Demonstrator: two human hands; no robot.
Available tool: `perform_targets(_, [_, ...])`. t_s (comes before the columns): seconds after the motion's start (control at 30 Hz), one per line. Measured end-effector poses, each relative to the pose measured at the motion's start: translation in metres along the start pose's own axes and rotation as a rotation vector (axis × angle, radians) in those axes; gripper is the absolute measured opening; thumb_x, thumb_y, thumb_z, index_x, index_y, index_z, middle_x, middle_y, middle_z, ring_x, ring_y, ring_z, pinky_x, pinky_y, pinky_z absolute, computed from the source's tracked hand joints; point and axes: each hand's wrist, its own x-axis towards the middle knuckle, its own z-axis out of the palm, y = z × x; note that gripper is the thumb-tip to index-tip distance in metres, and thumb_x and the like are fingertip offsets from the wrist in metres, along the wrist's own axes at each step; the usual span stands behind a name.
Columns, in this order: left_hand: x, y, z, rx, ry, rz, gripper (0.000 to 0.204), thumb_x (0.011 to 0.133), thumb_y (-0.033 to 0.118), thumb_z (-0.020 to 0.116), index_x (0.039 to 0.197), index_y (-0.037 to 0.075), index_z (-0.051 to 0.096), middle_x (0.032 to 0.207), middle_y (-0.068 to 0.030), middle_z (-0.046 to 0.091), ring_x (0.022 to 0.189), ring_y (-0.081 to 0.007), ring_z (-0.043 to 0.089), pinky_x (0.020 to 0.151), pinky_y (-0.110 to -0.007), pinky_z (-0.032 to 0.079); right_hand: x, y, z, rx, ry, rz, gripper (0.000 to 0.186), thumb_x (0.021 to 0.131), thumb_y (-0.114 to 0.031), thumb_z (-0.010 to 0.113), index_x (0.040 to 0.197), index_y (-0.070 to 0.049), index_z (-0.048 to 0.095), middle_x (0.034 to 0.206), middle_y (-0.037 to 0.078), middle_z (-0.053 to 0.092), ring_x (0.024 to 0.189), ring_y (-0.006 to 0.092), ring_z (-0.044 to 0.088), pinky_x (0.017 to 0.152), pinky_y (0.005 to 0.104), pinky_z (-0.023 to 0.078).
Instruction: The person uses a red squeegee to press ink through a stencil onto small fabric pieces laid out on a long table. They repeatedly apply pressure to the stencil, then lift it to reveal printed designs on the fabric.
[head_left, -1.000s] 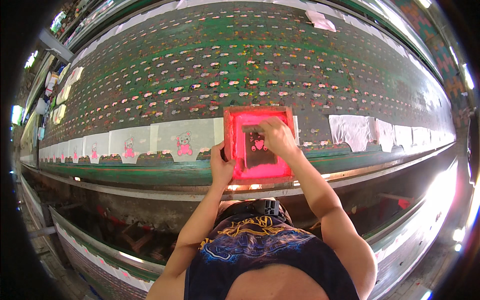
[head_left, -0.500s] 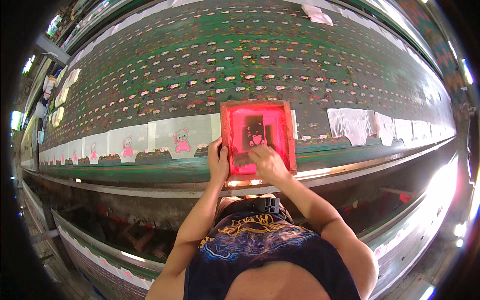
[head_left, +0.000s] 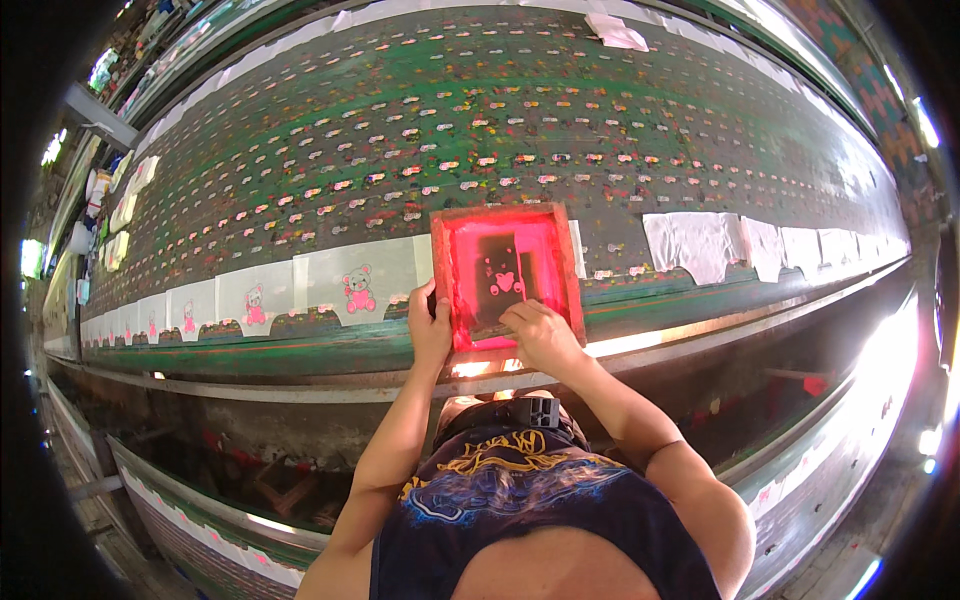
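A wooden screen-printing frame [head_left: 573, 262] lies at the near edge of the long table, its mesh smeared with bright pink ink. A dark panel [head_left: 497, 262] in the mesh shows a small bear-and-heart pattern. My left hand [head_left: 431, 322] is closed round the frame's left side, near its lower corner. Inside the frame, at the near end, my right hand [head_left: 543, 336] is closed on a squeegee [head_left: 488, 331], which it partly hides. Left of the frame lies a white cloth piece [head_left: 352, 268] with a pink bear printed on it.
More bear-printed cloth pieces [head_left: 254, 290] run leftward along the table edge. Plain white cloth pieces [head_left: 690, 242] lie to the right. The green table [head_left: 400, 140] carries rows of small marks. A folded cloth [head_left: 616, 32] lies at the far side, and a metal rail [head_left: 300, 392] runs along the front.
My right hand has drawn the squeegee toward me, to the near end of the frame, uncovering more of the dark panel. My left hand keeps its hold on the frame's side.
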Motion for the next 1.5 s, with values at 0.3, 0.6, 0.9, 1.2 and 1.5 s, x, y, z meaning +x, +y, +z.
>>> perform_targets(0.3, [0.001, 0.005, 0.001, 0.015, 0.017, 0.013, 0.036, 0.092, 0.001, 0.06, 0.127, -0.004, 0.058, 0.113, -0.0187, 0.064, 0.104, -0.0297, 0.063, 0.096, -0.039, 0.049, 0.096, 0.093, -0.012, -0.158, 0.244, -0.05, 0.024, 0.073, 0.003, 0.066, 0.097, -0.002, 0.068, 0.097, 0.013, 0.067, 0.099, 0.0355, 0.065, 0.088, 0.0458, 0.055])
perform_targets(0.6, [-0.003, 0.013, 0.0, 0.072, -0.001, 0.013, 0.037, 0.093, 0.005, 0.057, 0.129, -0.006, 0.055, 0.118, -0.0214, 0.061, 0.11, -0.0351, 0.06, 0.101, -0.043, 0.046, 0.04, 0.065, 0.001, -0.091, 0.062, 0.085, 0.019, 0.072, 0.001, 0.067, 0.09, -0.004, 0.062, 0.092, 0.014, 0.063, 0.093, 0.0356, 0.063, 0.086, 0.046, 0.053])
perform_targets(0.9, [-0.001, 0.006, -0.001, 0.093, -0.014, 0.071, 0.039, 0.095, 0.011, 0.058, 0.131, -0.006, 0.053, 0.125, -0.0222, 0.058, 0.118, -0.037, 0.056, 0.106, -0.045, 0.042, -0.037, 0.001, 0.0, -0.086, 0.103, 0.121, 0.037, 0.065, 0.006, 0.063, 0.101, 0.001, 0.069, 0.104, 0.015, 0.068, 0.098, 0.034, 0.065, 0.089, 0.0429, 0.056])
perform_targets(1.2, [-0.001, 0.012, 0.0, 0.123, -0.007, 0.073, 0.038, 0.093, 0.002, 0.057, 0.13, -0.004, 0.055, 0.121, -0.0218, 0.061, 0.114, -0.0358, 0.06, 0.103, -0.043, 0.045, -0.004, 0.021, -0.007, -0.056, 0.092, 0.086, 0.024, 0.071, 0.001, 0.069, 0.095, -0.003, 0.067, 0.099, 0.013, 0.067, 0.094, 0.0342, 0.065, 0.085, 0.0441, 0.056])
perform_targets(1.5, [0.0, 0.003, 0.002, 0.052, -0.001, 0.059, 0.038, 0.092, 0.002, 0.056, 0.129, -0.005, 0.055, 0.118, -0.0227, 0.06, 0.112, -0.0344, 0.06, 0.101, -0.042, 0.046, 0.103, 0.096, -0.004, -0.113, 0.143, -0.013, 0.017, 0.077, -0.002, 0.072, 0.093, -0.004, 0.068, 0.098, 0.014, 0.066, 0.098, 0.036, 0.064, 0.086, 0.0477, 0.054])
